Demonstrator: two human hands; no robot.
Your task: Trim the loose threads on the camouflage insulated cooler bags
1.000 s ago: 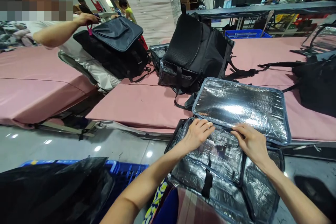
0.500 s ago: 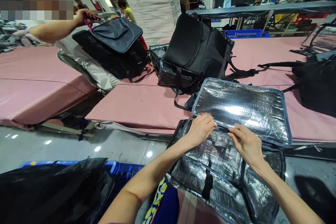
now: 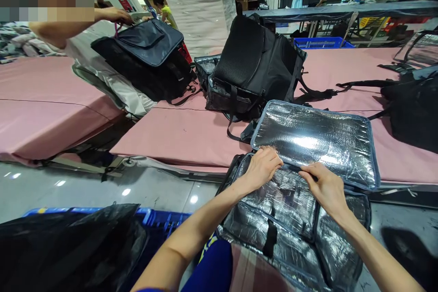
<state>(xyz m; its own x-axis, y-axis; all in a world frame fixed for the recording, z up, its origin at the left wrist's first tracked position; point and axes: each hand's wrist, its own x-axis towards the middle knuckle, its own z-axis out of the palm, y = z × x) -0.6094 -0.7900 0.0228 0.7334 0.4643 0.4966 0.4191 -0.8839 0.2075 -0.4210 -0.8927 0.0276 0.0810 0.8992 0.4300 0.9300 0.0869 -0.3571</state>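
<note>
In front of me lies an insulated bag (image 3: 287,205) lined with silver foil, its foil-lined lid (image 3: 318,141) folded back onto the pink table. My left hand (image 3: 264,166) is closed on the bag's dark edge near the lid's hinge. Farther right along the same edge, my right hand (image 3: 323,185) pinches it between thumb and fingers. A short black strap (image 3: 270,238) shows on the bag's near inner wall. Exactly which layer each hand grips is partly hidden by the fingers.
Several black backpacks (image 3: 246,64) stand on the pink table (image 3: 185,137). A co-worker's hand (image 3: 116,16) is at a dark bag (image 3: 147,59) at upper left. Lower left, black plastic sheeting (image 3: 75,246) covers a blue crate (image 3: 164,221). Another dark bag (image 3: 417,105) sits at right.
My right hand has shifted slightly right along the edge; my left hand stays almost in place. The co-worker's hand has moved a little over the dark bag.
</note>
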